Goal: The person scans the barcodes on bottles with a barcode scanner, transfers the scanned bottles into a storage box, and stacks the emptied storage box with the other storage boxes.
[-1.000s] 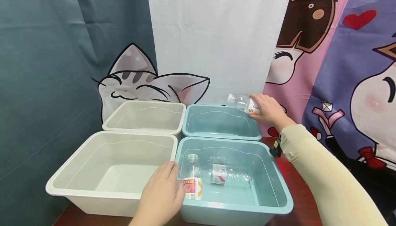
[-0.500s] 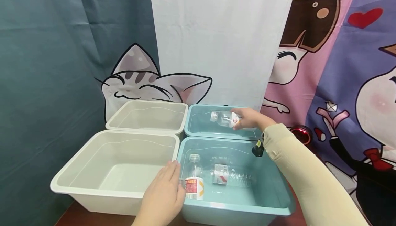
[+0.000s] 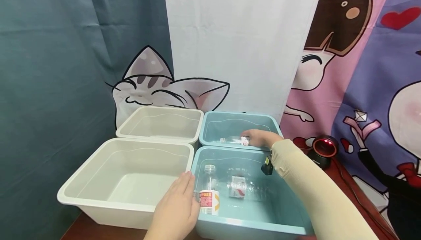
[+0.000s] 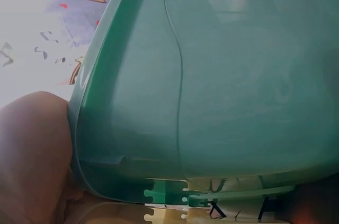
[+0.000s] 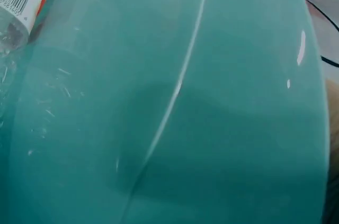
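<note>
My right hand (image 3: 261, 137) reaches down into the far blue bin (image 3: 241, 115) and holds a clear plastic bottle (image 3: 232, 140) by its labelled lower part. The bottle lies nearly level, white cap pointing left, low inside the bin. My left hand (image 3: 175, 207) rests with straight fingers at the adjoining rims of the near white bin (image 3: 105, 205) and near blue bin (image 3: 250, 224). Beside its thumb, a clear bottle with a red and yellow label (image 3: 209, 200) leans in the near blue bin. Another clear bottle with a white label (image 3: 238, 187) lies on that bin's floor.
A far white bin (image 3: 158, 113) stands behind the near white one. On the right of the reddish table (image 3: 348, 185) sits a black device with a glowing red ring (image 3: 325, 147), its cable trailing forward. A printed cartoon curtain (image 3: 243, 50) hangs close behind the bins.
My right hand has carried the bottle left and down from above the far blue bin's right rim to low inside it. My left hand has stayed at the rims.
</note>
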### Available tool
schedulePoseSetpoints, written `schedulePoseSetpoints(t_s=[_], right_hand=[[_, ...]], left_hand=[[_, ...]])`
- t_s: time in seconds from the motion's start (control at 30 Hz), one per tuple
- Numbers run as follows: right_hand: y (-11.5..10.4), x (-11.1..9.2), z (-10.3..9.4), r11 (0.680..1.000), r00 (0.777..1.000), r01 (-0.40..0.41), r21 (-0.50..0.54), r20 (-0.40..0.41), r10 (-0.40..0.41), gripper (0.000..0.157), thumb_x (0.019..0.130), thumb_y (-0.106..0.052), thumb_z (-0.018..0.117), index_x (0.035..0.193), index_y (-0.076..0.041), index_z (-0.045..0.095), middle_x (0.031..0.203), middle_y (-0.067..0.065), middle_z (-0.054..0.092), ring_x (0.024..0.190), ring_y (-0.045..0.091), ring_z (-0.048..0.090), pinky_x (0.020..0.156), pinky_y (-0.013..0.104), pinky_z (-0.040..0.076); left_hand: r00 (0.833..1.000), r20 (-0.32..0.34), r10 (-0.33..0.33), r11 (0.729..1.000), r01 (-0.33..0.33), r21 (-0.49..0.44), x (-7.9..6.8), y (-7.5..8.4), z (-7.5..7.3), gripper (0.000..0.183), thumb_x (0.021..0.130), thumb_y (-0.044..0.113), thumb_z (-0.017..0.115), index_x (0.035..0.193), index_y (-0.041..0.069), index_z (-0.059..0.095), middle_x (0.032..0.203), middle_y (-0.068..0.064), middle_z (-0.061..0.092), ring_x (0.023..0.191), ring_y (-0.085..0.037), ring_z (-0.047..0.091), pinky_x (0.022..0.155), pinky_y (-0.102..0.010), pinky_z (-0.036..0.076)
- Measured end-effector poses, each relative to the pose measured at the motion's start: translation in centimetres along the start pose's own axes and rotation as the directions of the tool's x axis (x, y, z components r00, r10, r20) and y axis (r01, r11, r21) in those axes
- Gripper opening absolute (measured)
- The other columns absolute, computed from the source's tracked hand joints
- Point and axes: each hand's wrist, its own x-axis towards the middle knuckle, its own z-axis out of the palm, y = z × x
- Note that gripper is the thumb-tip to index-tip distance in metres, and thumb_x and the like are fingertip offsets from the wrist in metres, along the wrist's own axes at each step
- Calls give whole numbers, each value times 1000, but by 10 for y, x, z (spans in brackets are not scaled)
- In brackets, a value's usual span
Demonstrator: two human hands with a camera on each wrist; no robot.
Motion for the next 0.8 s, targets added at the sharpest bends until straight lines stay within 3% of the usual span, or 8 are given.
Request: schedulePoseSetpoints(t_s=[0.27, 0.43, 0.8], right_hand=[[11, 12, 10, 998, 999, 37, -55, 30, -35, 46, 94, -15, 60, 139, -5, 57, 138, 21, 58, 130, 39, 51, 109, 55, 41], [12, 17, 10, 997, 998, 54, -56, 26, -53, 49, 92, -20, 64, 139, -5, 57, 138, 22, 58, 129, 39, 52, 108, 55, 41], [12, 14, 16, 998, 996, 0, 64, 84, -5, 52, 94, -34, 57, 143, -16, 57, 144, 13, 55, 135, 34, 48, 113, 58, 37]], left_hand=[[1000, -2, -2, 1000, 2, 21, 1, 0, 1, 49, 87, 19, 60, 129, -6, 64, 140, -15, 60, 134, -29, 54, 113, -41, 42], [1000, -10, 8, 1000, -8, 26, 1, 1, -1, 49, 87, 19, 61, 129, -7, 64, 141, -16, 59, 134, -29, 54, 112, -42, 42], [999, -33, 12, 999, -11, 34, 1, 1, 1, 49, 86, 18, 60, 128, -6, 65, 140, -16, 60, 133, -29, 55, 112, -42, 43]])
